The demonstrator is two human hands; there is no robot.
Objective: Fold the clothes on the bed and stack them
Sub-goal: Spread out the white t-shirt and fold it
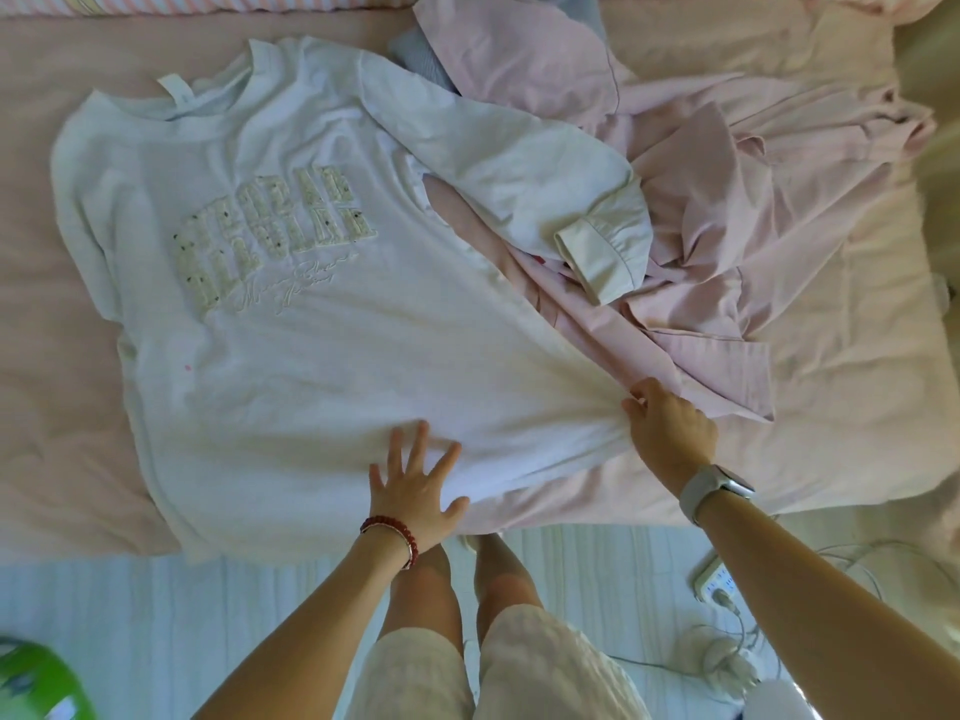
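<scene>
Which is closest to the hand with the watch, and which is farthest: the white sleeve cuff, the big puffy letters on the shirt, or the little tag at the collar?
From the right hand, in the head view:
1. White sleeve cuff: just up from it, lying on the pink clothes.
2. Puffy letters: on the shirt's chest, toward the left.
3. Collar tag: far upper left, at the neckline.

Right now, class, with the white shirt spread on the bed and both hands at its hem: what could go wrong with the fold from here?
1. The right hand bunches the white shirt at its hem corner; creases may get folded in.
2. The shirt's right sleeve lies over the pink clothes pile; folding could drag that pile along.
3. The left hand only presses flat, so the fabric might slip.
</scene>
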